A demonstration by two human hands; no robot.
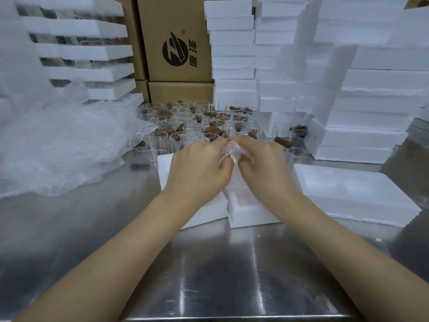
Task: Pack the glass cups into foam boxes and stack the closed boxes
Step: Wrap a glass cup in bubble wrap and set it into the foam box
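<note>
An open white foam box [246,212] lies on the steel table in front of me. Above it, my left hand [199,166] and my right hand [262,163] meet, both gripping a small bundle of clear bubble wrap [232,152]; what it holds is hidden. Behind my hands stand several glass cups [183,122] with brown cork stoppers among them. One more glass cup [300,142] stands to the right. A flat foam lid [352,194] lies on the table at the right.
A heap of bubble wrap [58,145] covers the left of the table. Stacks of foam boxes [366,96] rise at the right and back, more foam stacks [92,49] at the left. Cardboard cartons [176,43] stand behind the cups.
</note>
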